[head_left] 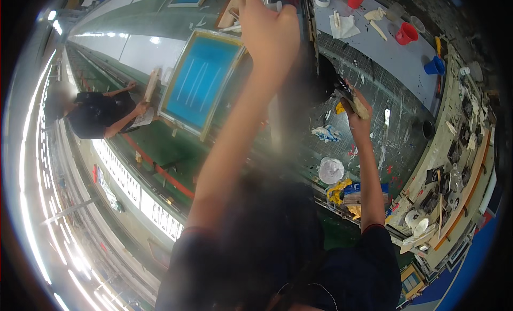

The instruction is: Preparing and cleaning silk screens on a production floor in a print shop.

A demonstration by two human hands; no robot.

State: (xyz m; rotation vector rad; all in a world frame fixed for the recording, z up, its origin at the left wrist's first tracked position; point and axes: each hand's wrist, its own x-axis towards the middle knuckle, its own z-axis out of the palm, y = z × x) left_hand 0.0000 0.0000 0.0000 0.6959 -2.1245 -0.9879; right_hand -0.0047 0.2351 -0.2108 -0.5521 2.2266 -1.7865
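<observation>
My left hand point(270, 30) is raised at the top middle, fingers curled on a dark-edged frame point(306, 27) that runs out of view; its fingertips are mostly out of sight. My right hand point(357, 118) grips a scraper point(349, 91) with a pale handle and dark blade, at a black, ink-coated mass point(326, 78) on the stained grid mat point(395, 145). Around it lie a small yellow piece point(339, 108), a crumpled blue-and-white rag point(326, 133) and a white tub point(331, 170). A smudge blurs the middle of the view.
A co-worker point(88, 113) holds a wooden-handled tool point(152, 86) at the left, beside a blue screen point(189, 83) on the long table point(96, 43). Red cups point(406, 34) and a blue cup point(434, 65) stand at upper right. A cluttered bench point(443, 193) lines the right.
</observation>
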